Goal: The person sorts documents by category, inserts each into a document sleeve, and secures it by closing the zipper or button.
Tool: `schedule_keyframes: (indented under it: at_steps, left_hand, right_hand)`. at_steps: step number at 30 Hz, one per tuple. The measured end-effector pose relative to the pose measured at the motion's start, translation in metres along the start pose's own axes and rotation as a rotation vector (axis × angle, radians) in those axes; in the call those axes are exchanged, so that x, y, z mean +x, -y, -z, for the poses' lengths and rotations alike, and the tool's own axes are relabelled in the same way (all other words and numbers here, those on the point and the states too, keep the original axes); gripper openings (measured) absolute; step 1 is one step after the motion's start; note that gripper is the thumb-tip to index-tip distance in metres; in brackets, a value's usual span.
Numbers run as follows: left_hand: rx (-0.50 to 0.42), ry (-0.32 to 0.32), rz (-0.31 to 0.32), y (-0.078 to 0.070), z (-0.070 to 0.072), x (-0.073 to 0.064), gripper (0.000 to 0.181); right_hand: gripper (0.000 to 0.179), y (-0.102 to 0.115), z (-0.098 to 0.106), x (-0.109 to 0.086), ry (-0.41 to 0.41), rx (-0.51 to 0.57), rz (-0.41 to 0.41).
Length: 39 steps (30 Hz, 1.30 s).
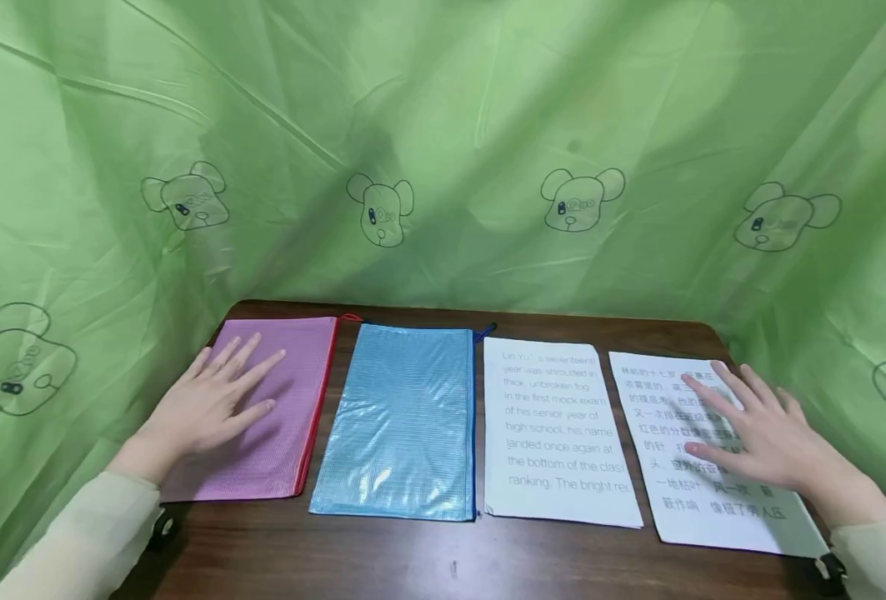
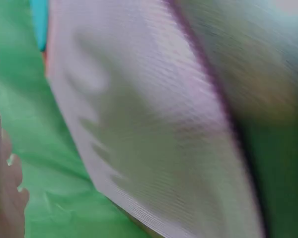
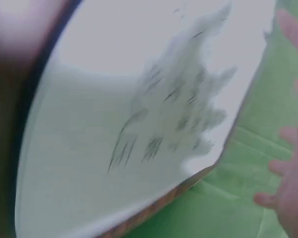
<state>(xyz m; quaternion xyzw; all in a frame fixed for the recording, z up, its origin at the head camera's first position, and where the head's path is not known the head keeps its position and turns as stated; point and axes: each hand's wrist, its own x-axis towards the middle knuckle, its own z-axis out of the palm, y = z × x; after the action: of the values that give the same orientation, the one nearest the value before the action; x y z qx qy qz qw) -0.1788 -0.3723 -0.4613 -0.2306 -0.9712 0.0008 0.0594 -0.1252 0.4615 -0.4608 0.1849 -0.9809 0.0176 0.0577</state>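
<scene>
My left hand, fingers spread and straight, is over a purple mesh zip pouch with a red edge. In the left wrist view its shadow falls across the pouch, apart from the fingers. On the far right, my right hand hovers with spread fingers over a white sheet of Chinese text, hiding part of the print; its shadow shows on that sheet in the right wrist view. Between the hands lie a blue zip pouch and a white sheet of English text. Neither hand holds anything.
All four flat items lie in a row on a dark brown wooden table. A green curtain with bear-head outlines surrounds its back and sides. Small zip-pull cords stick out at the top right corners of both pouches.
</scene>
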Motion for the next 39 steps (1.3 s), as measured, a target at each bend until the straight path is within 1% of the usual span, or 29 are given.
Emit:
schedule_keyframes:
  at_steps: [2,5,7,11,14,17,20,22,24,29,33,36,39]
  left_hand:
    - [-0.037,-0.004,0.026,-0.004,0.005,0.004,0.08]
    - [-0.09,-0.013,0.051,-0.013,0.008,0.015,0.082]
    - [-0.133,-0.019,0.066,-0.021,0.009,0.024,0.084]
    - [-0.25,-0.044,0.101,-0.042,0.008,0.043,0.089]
    - [-0.348,-0.077,0.131,-0.063,0.007,0.06,0.091]
    - [-0.453,-0.122,0.15,-0.087,0.006,0.077,0.09]
    - [-0.551,-0.145,0.154,-0.111,0.004,0.091,0.087]
    - [-0.617,-0.149,0.152,-0.126,0.002,0.1,0.087]
    - [-0.664,-0.152,0.16,-0.141,-0.001,0.108,0.087]
    - [-0.778,-0.167,0.187,-0.178,-0.007,0.129,0.086]
    - [-0.878,-0.156,0.189,-0.208,-0.015,0.139,0.085]
    - [-0.933,-0.127,0.183,-0.228,-0.021,0.141,0.082]
    - [-0.975,-0.113,0.18,-0.245,-0.022,0.142,0.078]
  right_hand:
    - [0.114,0.003,-0.001,0.001,0.021,0.048,-0.053]
    - [0.116,0.008,-0.004,0.003,0.035,0.112,-0.12]
    - [0.117,0.012,-0.005,0.005,0.023,0.167,-0.143]
    - [0.114,0.023,-0.005,0.012,-0.023,0.346,-0.172]
    - [0.111,0.034,-0.002,0.018,-0.044,0.456,-0.195]
    - [0.105,0.048,0.0,0.026,-0.042,0.49,-0.214]
    - [0.094,0.061,0.003,0.035,-0.012,0.53,-0.24]
    - [0.087,0.067,0.004,0.041,0.01,0.566,-0.263]
    - [0.082,0.074,0.005,0.046,0.029,0.598,-0.284]
    - [0.076,0.086,0.003,0.059,0.048,0.653,-0.325]
    - [0.075,0.094,0.0,0.062,0.095,0.757,-0.359]
    - [0.075,0.097,-0.003,0.061,0.129,0.851,-0.385]
    - [0.071,0.099,-0.005,0.061,0.134,0.924,-0.39]
